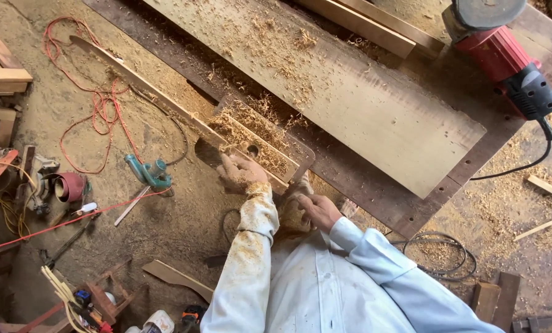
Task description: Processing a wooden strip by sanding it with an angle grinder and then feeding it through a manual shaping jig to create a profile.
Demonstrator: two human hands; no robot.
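My left hand [240, 170] presses down on the near end of a short wooden piece [260, 143] that has a round hole and is covered in shavings. This piece lies at the edge of a dark board [405, 213]. A long curved slat [141, 86] runs from the hand up to the left. My right hand [319, 211] sits close to my chest with its fingers loosely curled, beside a lump coated in sawdust [290, 209]. Whether it grips that lump is unclear. Both sleeves are white, and the left one is dusted with sawdust.
A wide pale plank [350, 92] lies diagonally on the dark board. A red power tool [504, 61] with a black cord sits at the top right. On the dirt floor are a teal power tool [149, 174], a red cable [97, 111], a black cable coil [439, 254] and wood offcuts.
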